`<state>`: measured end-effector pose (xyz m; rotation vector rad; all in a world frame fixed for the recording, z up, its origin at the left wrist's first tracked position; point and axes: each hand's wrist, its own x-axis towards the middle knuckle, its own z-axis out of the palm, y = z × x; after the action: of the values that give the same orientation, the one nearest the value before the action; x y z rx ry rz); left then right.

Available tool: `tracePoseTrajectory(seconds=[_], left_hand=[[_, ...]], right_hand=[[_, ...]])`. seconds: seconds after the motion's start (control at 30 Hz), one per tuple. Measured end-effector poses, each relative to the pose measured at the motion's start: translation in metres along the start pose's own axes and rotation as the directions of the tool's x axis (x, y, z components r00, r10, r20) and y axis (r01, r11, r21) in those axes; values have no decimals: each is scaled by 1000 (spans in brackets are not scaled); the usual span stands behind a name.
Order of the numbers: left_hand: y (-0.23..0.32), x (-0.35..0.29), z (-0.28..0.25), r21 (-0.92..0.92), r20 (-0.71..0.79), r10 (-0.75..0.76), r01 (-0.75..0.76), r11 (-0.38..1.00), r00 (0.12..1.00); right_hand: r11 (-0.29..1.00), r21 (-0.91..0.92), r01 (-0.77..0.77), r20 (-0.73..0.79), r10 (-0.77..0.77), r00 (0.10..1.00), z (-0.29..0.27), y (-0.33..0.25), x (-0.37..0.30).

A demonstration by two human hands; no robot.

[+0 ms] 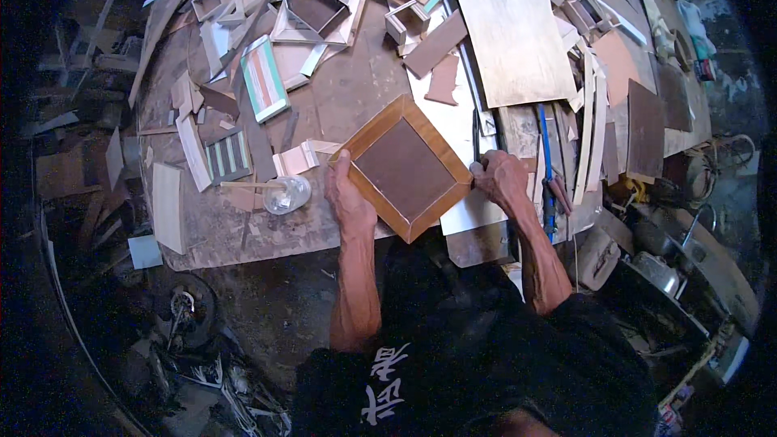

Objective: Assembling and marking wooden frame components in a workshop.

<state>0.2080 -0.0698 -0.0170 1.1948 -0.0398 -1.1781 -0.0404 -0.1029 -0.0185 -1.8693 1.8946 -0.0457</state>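
Note:
A square wooden frame (439, 137) with a brown inner panel (405, 170) is held tilted cornerwise above the front of the workbench. My left hand (352, 194) grips its left corner, thumb on top of the border. At the opposite corner is my right hand (503, 182), its fingers curled closed against or right beside the wood; whatever they may pinch is hidden. Left of my left wrist stands a clear glass jar (288, 195) with a thin stick across its mouth. A white sheet (453, 133) lies under the frame.
Offcuts and small frames (320, 12) crowd the workbench (356, 65). A pale board (514, 36) lies at the back right, near a blue bar clamp (546, 162). A striped piece (265, 78) rests at the left. Dark clutter surrounds the bench, including a metal container (654, 273).

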Motion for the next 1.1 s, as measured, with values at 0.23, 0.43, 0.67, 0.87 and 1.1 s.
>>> tracePoseTrajectory(seconds=[0.23,0.43,0.67,0.87,1.1], left_hand=[[3,-3,-10,-43,-12,-21,20,999,1000],[2,-11,-7,-2,9,63,-63,998,998],[-4,-22,6,-109,81,28,-19,994,996],[-16,-26,11,78,-19,102,-100,992,995],[-13,-40,23,74,-69,57,-52,996,996]], right_hand=[[984,176,-1,34,-5,999,-26,-4,-17],[718,668,194,-235,-43,971,-40,-14,-34],[527,775,350,-353,-99,930,-29,-77,-47],[377,849,371,-365,-91,927,-3,-109,-44],[415,718,559,-492,-265,829,10,-119,-44]])
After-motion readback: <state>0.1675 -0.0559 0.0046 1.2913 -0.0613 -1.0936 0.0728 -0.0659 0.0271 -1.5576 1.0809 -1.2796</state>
